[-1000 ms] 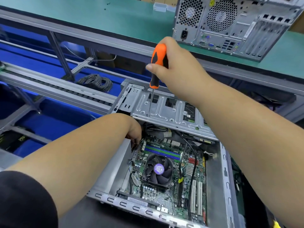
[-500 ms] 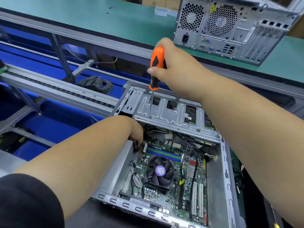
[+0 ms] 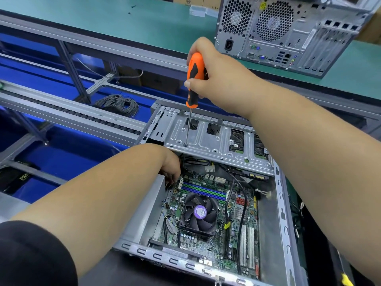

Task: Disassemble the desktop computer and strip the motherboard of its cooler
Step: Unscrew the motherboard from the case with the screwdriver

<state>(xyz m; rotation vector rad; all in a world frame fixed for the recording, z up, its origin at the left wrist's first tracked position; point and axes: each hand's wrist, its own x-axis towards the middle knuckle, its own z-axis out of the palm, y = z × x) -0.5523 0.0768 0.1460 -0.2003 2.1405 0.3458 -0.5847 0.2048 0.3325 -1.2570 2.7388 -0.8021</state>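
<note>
**Screwdriver on drive cage, open case below**

Head view. Open case point(image 3: 206, 263) lies on its side, in front of the person, side panel off. Motherboard point(image 3: 231, 223) sits flat in the bottom of it. Cooler point(image 3: 199, 213) on the board, left of centre: black fan with a purple hub label, finned block under it. Blue and green memory slots just beyond the cooler; two white expansion slots to its right. Black cables run down across the board's right half.

Drive cage point(image 3: 216, 141), bare sheet metal, spans the far end of the case, above the board.

Right hand point(image 3: 218, 79) wraps round the orange-and-black handle of a screwdriver point(image 3: 192, 85), thumb along the near side. Shaft nearly upright, tip down on a screw spot at the cage's left near corner.

Left hand point(image 3: 170, 165) reaches into the case at its left wall, under the cage's edge. Fingers curl downward out of sight; cannot tell whether they hold anything.

Beyond: second tower point(image 3: 288, 32) stands upright on a green bench point(image 3: 123, 19), rear panel facing the camera, two fan grilles and ports showing. Coil of grey cable point(image 3: 117, 104) lies on the blue surface to the left, past a metal rail point(image 3: 72, 114).
</note>
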